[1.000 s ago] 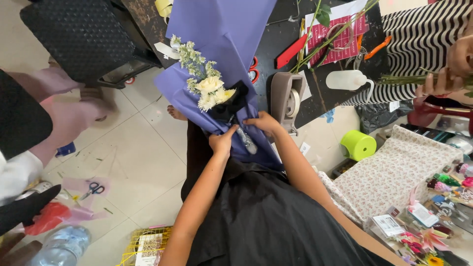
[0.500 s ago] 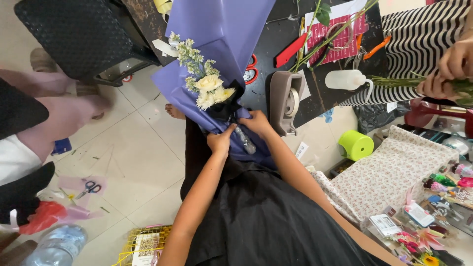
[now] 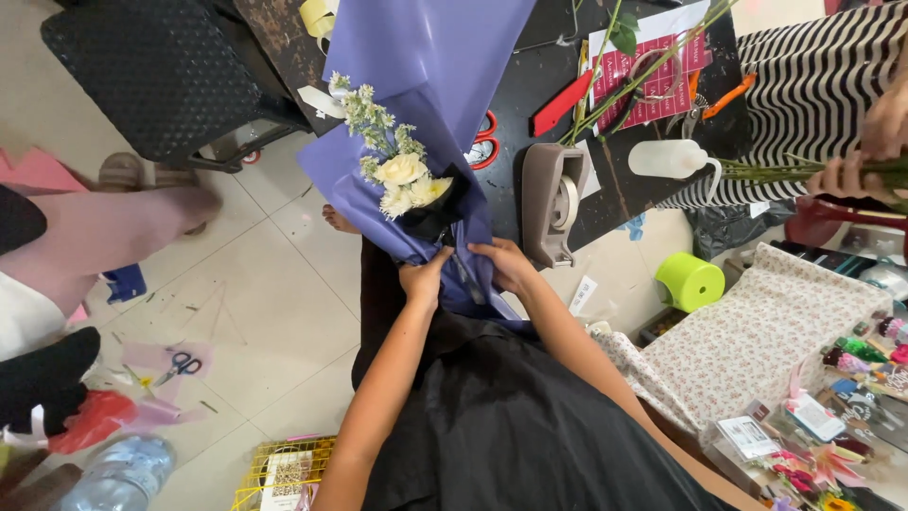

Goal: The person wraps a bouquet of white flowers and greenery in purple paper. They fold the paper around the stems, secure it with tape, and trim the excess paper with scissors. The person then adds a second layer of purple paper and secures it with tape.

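At the centre of the frame the left hand (image 3: 423, 282) and the right hand (image 3: 503, 265) are both closed around the narrow base of a bouquet (image 3: 405, 180), fingers pinching the smooth, matte purple wrapping paper (image 3: 426, 57) where it gathers into a cone. Just above the hands, a fold of black paper cups cream roses and small sprigs of pale, feathery filler flowers, and the purple sheet fans wide toward the top of the frame. To the right of the hands, a grey tape dispenser (image 3: 553, 201) stands at the edge of a dark, scuffed counter (image 3: 615, 189); further up lie red-handled scissors (image 3: 483, 140), long green stems, and a white squeeze bottle (image 3: 669, 158) on its side. At the right edge another person in a striped garment holds green stems. Lower right, a roll of floral-print fabric (image 3: 757, 331) and a lime-green spool (image 3: 689, 281) sit near small packets. The floor (image 3: 265, 312) is pale glossy tile, littered with paper scraps, blue-handled scissors (image 3: 179, 365) and a plastic bottle at lower left.
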